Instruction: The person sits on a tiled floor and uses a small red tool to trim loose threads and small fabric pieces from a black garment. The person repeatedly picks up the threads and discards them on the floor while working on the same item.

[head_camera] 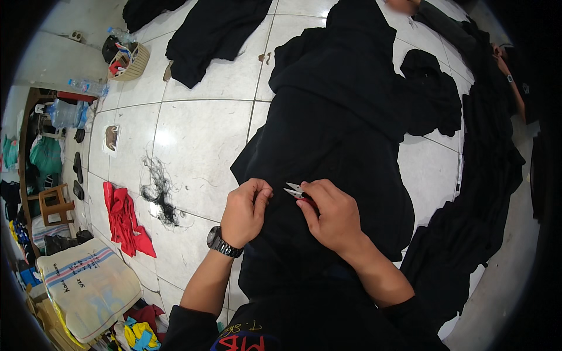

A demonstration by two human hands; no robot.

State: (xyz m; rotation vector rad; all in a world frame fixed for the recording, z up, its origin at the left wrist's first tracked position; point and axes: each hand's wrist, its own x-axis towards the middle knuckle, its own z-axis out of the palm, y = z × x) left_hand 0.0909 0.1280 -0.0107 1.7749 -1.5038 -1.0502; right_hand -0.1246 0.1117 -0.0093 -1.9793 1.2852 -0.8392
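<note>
My right hand (331, 215) grips a pair of thread snips (297, 191) with red on the handle, and its two pointed blades stand apart, aimed left. Just left of the blade tips is my left hand (248, 210), thumb and forefinger pinched together; whether a thread or a bit of cloth is between them cannot be told. A black watch is on that wrist. Under both hands a black fabric garment (329, 131) lies spread over my lap and the floor in front of me.
On the tiled floor at left are a tangle of dark threads (161, 193), a red cloth (125, 219) and a woven sack (92, 285). More black garments (483, 175) lie along the right. A basket (139, 63) stands at the upper left. Another person's hand (500, 61) shows at upper right.
</note>
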